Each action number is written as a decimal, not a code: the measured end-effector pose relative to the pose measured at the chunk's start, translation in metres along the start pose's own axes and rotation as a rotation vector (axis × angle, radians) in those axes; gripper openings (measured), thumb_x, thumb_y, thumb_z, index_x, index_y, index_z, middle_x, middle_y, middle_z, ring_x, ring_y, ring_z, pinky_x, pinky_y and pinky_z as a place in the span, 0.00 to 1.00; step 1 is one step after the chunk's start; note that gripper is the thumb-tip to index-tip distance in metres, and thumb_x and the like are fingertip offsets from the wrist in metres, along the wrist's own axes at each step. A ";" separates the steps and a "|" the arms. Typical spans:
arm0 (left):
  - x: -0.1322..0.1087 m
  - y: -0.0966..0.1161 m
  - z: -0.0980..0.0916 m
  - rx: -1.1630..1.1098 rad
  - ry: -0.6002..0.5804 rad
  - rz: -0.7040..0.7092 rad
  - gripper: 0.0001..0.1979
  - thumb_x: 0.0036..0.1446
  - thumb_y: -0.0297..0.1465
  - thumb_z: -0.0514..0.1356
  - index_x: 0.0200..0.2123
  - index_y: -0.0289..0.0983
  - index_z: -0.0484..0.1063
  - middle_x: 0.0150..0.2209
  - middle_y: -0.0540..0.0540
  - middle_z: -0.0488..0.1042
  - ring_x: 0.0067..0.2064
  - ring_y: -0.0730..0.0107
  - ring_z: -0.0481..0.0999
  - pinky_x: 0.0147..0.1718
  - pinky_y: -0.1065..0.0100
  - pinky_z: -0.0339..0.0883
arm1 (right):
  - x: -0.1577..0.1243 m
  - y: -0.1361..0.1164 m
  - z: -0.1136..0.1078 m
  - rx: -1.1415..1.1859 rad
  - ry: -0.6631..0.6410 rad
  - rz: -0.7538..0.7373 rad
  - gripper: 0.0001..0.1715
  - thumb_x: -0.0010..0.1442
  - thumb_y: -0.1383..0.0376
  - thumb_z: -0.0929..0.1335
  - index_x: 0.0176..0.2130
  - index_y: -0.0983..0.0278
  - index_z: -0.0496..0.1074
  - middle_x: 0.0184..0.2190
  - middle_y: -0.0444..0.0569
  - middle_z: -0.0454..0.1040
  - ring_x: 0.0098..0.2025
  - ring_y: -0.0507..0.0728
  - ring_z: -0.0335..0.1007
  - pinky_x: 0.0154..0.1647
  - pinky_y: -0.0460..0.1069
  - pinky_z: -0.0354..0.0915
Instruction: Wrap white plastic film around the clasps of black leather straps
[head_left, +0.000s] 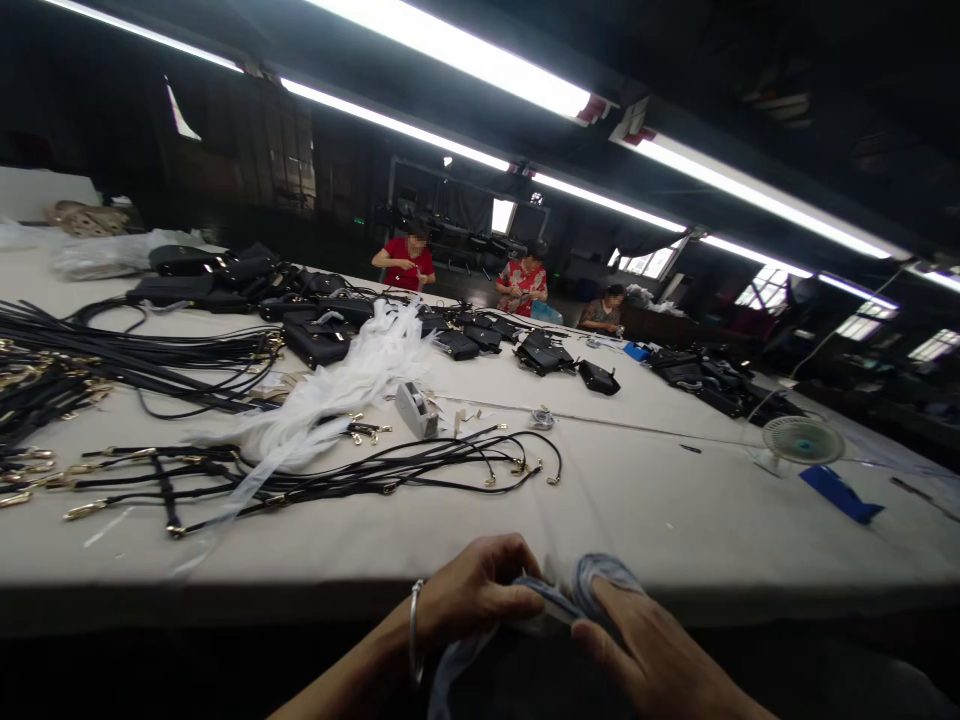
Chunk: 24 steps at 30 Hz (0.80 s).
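At the far left of a long, pale-covered desk (675, 540), we see black straps (150, 345) heaped in a tangle, many ending in gold-coloured clasps. Behind them lie crumpled clear plastic (112, 255) and a pile of black handbags (202, 288). Just right of the tangle, a mound of white strips (367, 365) spills toward the near edge, partly over a second spread of thin black straps (427, 462). A grey tape dispenser (417, 411) stands beside the strips.

Below, at the near edge, we see our left hand (480, 590), a silver bangle (415, 630) on its wrist; its fingers are closed, thumb and forefinger pinching one end of a looped, pale-wrapped bundle (606, 570). The bundle sits between both hands, in front of the desk's edge, and a pale tail hangs below the left hand. What is inside the wrapping we cannot tell. To the right, our right hand (652, 645) holds the loop — fingers curled over it, thumb beneath.

Across the desk sit three people: one in red (405, 262), one in a patterned red top (523, 285), and farther right, one in darker clothes (602, 312). More black bags (697, 380) are heaped at right — nearer us, a small round fan (802, 440) stands beside a blue object (841, 494).
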<state>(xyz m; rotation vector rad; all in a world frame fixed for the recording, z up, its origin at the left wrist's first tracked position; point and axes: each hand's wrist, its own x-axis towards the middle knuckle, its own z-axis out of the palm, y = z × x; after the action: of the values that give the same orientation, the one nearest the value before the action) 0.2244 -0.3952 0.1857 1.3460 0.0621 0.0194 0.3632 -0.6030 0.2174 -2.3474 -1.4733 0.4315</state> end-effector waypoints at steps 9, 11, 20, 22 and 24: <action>0.007 -0.022 -0.017 0.059 -0.158 -0.049 0.27 0.57 0.55 0.57 0.28 0.35 0.71 0.24 0.52 0.70 0.24 0.77 0.64 0.25 0.72 0.53 | 0.003 -0.055 0.004 1.470 -0.227 0.233 0.30 0.62 0.45 0.65 0.36 0.70 0.76 0.12 0.35 0.56 0.17 0.47 0.56 0.26 0.45 0.62; 0.004 -0.026 -0.021 0.009 -0.147 0.024 0.32 0.61 0.57 0.49 0.31 0.33 0.72 0.24 0.50 0.70 0.25 0.75 0.66 0.26 0.71 0.54 | 0.012 -0.069 -0.003 1.767 -0.174 0.223 0.27 0.63 0.48 0.67 0.37 0.71 0.77 0.13 0.34 0.55 0.17 0.46 0.56 0.34 0.48 0.70; -0.001 -0.063 -0.006 -0.303 -0.053 0.076 0.27 0.53 0.54 0.63 0.41 0.37 0.68 0.21 0.58 0.58 0.22 0.80 0.53 0.21 0.74 0.46 | 0.067 -0.102 -0.031 1.681 0.660 0.098 0.27 0.48 0.60 0.78 0.46 0.64 0.74 0.27 0.37 0.73 0.33 0.49 0.70 0.66 0.61 0.62; -0.007 -0.057 -0.003 -0.309 -0.099 0.073 0.28 0.54 0.56 0.61 0.40 0.36 0.70 0.22 0.57 0.58 0.22 0.80 0.53 0.21 0.73 0.45 | 0.077 -0.099 -0.024 1.310 0.760 0.008 0.23 0.53 0.55 0.76 0.46 0.60 0.73 0.29 0.39 0.74 0.38 0.53 0.71 0.67 0.61 0.58; -0.014 -0.047 -0.006 -0.343 -0.183 0.069 0.28 0.55 0.56 0.60 0.37 0.34 0.71 0.22 0.55 0.59 0.23 0.80 0.56 0.23 0.73 0.47 | 0.083 -0.090 -0.012 0.889 0.748 -0.026 0.20 0.59 0.53 0.72 0.48 0.58 0.71 0.34 0.44 0.76 0.46 0.58 0.72 0.63 0.60 0.59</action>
<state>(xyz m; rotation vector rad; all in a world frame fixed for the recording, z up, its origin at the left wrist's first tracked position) 0.2086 -0.4007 0.1392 1.0017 -0.1372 -0.0335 0.3308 -0.4925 0.2610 -1.5011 -0.7215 0.1145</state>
